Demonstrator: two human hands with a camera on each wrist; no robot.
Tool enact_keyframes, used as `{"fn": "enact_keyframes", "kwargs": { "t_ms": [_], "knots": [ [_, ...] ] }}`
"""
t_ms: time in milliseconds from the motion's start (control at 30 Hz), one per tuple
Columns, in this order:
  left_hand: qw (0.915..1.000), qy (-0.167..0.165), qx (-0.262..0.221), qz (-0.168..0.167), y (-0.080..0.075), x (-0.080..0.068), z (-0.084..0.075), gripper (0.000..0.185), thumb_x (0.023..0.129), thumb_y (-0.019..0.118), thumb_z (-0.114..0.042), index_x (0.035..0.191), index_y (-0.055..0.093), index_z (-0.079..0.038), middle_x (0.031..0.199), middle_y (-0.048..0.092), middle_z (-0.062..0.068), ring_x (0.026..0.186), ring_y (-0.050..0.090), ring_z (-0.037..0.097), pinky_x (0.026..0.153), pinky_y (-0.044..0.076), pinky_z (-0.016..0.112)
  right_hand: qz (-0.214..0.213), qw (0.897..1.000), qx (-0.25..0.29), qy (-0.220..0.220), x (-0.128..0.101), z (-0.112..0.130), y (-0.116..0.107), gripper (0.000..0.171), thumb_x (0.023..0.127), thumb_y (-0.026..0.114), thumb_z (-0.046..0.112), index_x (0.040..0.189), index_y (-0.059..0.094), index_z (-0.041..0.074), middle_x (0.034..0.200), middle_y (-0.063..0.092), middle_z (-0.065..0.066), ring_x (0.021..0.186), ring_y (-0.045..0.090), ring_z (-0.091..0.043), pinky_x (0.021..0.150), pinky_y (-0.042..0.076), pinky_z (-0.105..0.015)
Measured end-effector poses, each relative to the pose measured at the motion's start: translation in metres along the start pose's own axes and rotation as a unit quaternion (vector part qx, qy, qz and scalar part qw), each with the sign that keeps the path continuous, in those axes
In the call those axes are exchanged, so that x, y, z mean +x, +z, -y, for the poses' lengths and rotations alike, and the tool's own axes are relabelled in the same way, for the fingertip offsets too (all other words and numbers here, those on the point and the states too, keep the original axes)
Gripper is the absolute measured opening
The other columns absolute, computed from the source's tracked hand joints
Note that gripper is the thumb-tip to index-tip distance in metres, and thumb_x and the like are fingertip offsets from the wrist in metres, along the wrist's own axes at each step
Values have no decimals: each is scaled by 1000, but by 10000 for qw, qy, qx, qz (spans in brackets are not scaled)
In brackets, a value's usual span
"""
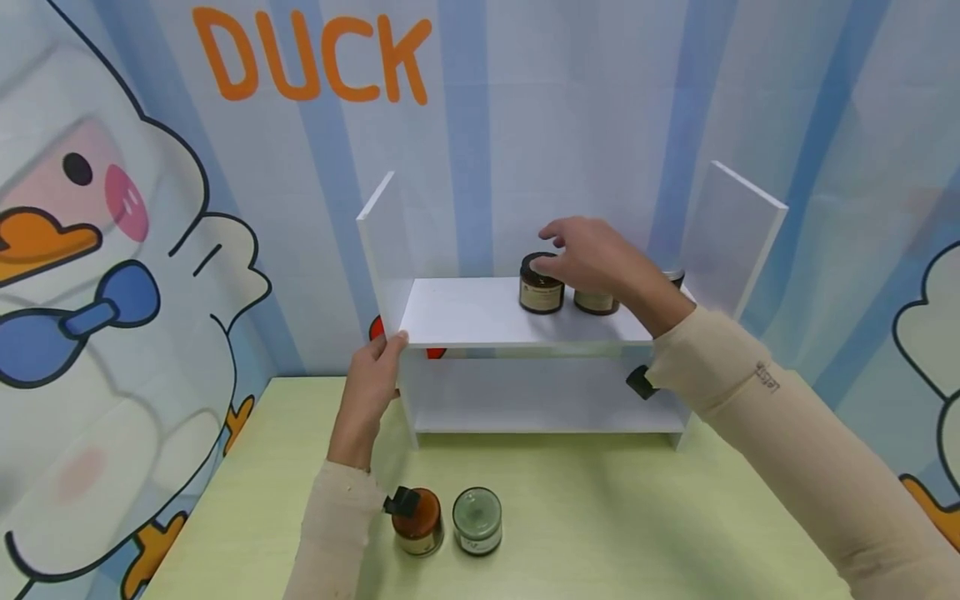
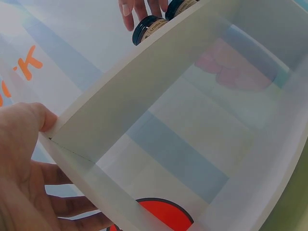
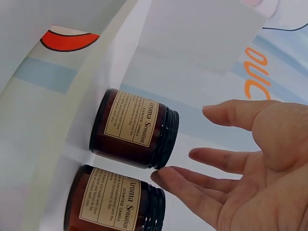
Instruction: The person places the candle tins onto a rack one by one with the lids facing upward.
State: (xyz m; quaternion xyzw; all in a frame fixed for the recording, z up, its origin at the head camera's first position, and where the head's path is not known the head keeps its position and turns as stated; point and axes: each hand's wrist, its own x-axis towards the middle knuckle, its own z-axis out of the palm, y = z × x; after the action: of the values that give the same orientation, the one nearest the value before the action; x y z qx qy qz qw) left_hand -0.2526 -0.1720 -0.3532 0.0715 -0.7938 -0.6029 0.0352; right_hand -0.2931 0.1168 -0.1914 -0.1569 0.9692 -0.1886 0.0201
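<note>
A white two-tier shelf point(image 1: 465, 312) stands on the table, its raised side panels at left and right. My left hand point(image 1: 366, 390) grips its left side at the upper board's front corner; the left wrist view shows the thumb point(image 2: 47, 119) on the edge and fingers behind the panel. My right hand point(image 1: 588, 254) hangs over the upper board with fingers spread. Close to its fingertips is a dark brown scented candle jar point(image 3: 134, 127) with a black lid; whether they touch, I cannot tell. A matching candle jar point(image 3: 113, 199) stands beside it. Behind my forearm, another jar point(image 1: 673, 277) is mostly hidden.
On the table point(image 1: 585, 533) in front of the shelf stand an amber jar point(image 1: 417, 529), near my left sleeve, and a pale green glass jar point(image 1: 477, 518). A striped duck-print backdrop point(image 1: 517, 125) rises behind the shelf.
</note>
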Motion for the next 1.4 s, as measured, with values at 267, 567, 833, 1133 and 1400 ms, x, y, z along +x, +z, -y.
{"fn": "enact_keyframes", "kwargs": {
  "t_ms": [267,567,833,1133,1400],
  "knots": [
    [10000,-8,-1,-16,1,0,0,74,102,45,-59,158,37,-12,161,35,9,144,37,32,104,47,57,-490,9980,321,-240,-16,-11,5,61,101,60,33,154,43,9,149,51,-20,134,51,-36,108,42,-55],
    [10000,-19,42,-15,0,-1,0,75,101,45,-60,158,36,-12,161,35,9,144,37,32,104,47,56,-965,9881,1005,-655,-33,-28,17,62,95,71,26,150,48,7,143,57,-19,129,57,-34,103,48,-51],
    [10000,5,22,-33,1,-1,0,74,101,45,-60,158,37,-12,161,36,9,143,38,32,104,47,57,-1152,9788,1235,-1160,-55,-35,36,60,92,76,21,147,54,11,140,59,-15,125,61,-33,98,52,-50],
    [10000,-11,-32,-8,1,-2,2,75,101,46,-60,158,37,-12,161,36,9,144,37,32,104,47,56,-984,9748,1491,-1337,-76,-31,66,64,90,79,19,148,53,13,147,55,-8,127,60,-30,98,53,-48],
    [10000,23,-34,41,0,-2,1,75,101,46,-61,158,37,-14,161,35,8,144,37,31,104,46,56,-889,9715,1599,-1508,-88,-31,89,62,90,79,21,147,54,17,147,55,-3,126,62,-26,98,54,-45]
  ]
}}
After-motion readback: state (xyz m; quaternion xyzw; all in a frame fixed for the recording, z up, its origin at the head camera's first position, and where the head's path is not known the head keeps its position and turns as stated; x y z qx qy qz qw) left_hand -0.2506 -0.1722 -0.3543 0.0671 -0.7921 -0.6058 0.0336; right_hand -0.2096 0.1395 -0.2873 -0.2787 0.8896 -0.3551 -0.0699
